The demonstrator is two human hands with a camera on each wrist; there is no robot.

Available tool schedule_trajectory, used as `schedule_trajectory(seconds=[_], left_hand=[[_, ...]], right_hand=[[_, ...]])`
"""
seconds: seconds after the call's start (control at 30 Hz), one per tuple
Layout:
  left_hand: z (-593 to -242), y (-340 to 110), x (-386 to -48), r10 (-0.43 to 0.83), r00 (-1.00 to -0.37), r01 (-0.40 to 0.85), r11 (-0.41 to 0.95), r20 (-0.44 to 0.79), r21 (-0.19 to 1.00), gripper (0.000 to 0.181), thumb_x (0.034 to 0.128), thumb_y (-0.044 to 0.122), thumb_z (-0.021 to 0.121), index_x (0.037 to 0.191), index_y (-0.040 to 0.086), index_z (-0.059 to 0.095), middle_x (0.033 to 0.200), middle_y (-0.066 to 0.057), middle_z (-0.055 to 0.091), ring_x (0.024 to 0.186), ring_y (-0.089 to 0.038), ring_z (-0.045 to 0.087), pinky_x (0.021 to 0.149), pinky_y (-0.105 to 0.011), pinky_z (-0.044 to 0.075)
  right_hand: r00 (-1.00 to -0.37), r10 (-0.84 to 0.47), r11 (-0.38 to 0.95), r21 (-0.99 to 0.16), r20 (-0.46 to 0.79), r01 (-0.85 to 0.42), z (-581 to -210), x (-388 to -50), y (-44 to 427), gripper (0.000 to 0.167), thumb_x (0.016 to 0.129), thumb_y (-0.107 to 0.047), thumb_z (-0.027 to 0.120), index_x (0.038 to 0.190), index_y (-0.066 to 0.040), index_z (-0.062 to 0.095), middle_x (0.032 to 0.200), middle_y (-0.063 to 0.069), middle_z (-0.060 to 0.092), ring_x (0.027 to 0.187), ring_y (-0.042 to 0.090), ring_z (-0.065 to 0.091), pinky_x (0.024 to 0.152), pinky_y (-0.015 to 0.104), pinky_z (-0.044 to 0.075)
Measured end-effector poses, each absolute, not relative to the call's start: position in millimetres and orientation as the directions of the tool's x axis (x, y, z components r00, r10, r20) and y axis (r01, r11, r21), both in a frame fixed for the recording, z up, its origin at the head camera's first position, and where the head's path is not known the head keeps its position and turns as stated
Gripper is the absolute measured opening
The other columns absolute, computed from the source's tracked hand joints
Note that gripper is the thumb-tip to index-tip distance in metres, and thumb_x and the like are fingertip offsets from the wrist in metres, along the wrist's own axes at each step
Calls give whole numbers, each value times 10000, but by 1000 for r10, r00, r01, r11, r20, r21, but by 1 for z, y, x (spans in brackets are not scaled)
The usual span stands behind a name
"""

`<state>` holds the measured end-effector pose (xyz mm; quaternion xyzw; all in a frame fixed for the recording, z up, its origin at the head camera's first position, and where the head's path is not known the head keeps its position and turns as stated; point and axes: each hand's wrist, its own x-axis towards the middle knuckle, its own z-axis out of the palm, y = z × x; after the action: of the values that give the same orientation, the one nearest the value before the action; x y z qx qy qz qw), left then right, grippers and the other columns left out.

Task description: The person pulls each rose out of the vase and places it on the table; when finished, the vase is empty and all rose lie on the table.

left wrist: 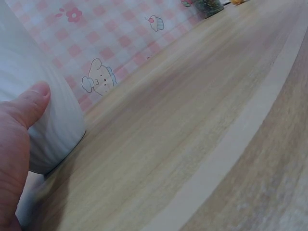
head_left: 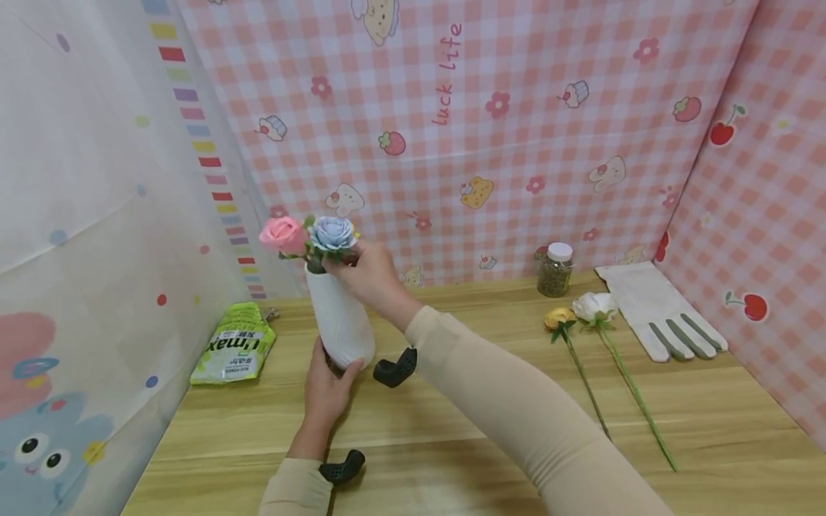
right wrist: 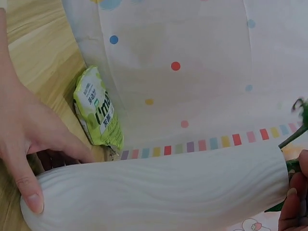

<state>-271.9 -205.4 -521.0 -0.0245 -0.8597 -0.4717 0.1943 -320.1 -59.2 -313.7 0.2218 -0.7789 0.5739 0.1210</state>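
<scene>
A white vase (head_left: 338, 315) with a wavy ribbed surface stands on the wooden table. Low on its side, my left hand (head_left: 328, 383) grips it, the thumb (left wrist: 36, 101) lying against the wall in the left wrist view. A pink rose (head_left: 282, 235) and a blue rose (head_left: 333, 233) rise above the vase's mouth. My right hand (head_left: 374, 276) pinches the blue rose just under its bloom. In the right wrist view those fingertips (right wrist: 293, 204) are at the green stem by the rim, partly cut off by the frame edge. The stems inside the vase are hidden.
Left of the vase lies a green and white packet (head_left: 235, 344). On the right are a yellow rose (head_left: 559, 318) and a white rose (head_left: 595, 307) with long stems. Behind them stand a white-lidded jar (head_left: 556, 271) and a white glove (head_left: 658, 308). Patterned cloth (head_left: 490, 143) walls the table.
</scene>
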Motion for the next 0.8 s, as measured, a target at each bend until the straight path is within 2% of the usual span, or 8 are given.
schedule_trajectory(seconds=[0.23,0.5,0.67,0.8], left_hand=[[-521,-206,-272,-144,-925,219,557,353,801,927,848,430,713,1518,60,190,1460,-203,377,1327,-323,387,1075,-466,332],[-522,-205,-273,-145,-921,227,555,362,800,911,848,393,728,1512,57,203,1452,-204,391,1320,-324,399,1072,-464,338],[-521,-205,-273,-153,-921,222,551,359,804,911,845,384,734,1510,53,206,1450,-209,391,1320,-325,399,1072,-467,339],[-521,-204,-273,-154,-922,221,547,356,808,904,850,373,732,1510,52,205,1462,-204,380,1330,-318,388,1076,-461,333]], right_hand=[[-891,-151,204,-869,427,-451,-317,-320,-58,116,877,-119,698,964,-79,762,875,-8,712,753,80,623,631,240,530],[-890,-156,227,-862,427,-454,-323,-325,-54,114,877,-139,710,800,-60,743,766,-13,686,703,95,597,590,224,518],[-888,-176,254,-852,426,-458,-323,-324,-53,72,856,-131,735,825,-70,756,775,-29,694,690,86,594,577,215,510],[-887,-164,246,-853,432,-461,-322,-322,-53,109,863,-198,737,861,-96,775,799,-48,714,697,66,612,592,220,525]])
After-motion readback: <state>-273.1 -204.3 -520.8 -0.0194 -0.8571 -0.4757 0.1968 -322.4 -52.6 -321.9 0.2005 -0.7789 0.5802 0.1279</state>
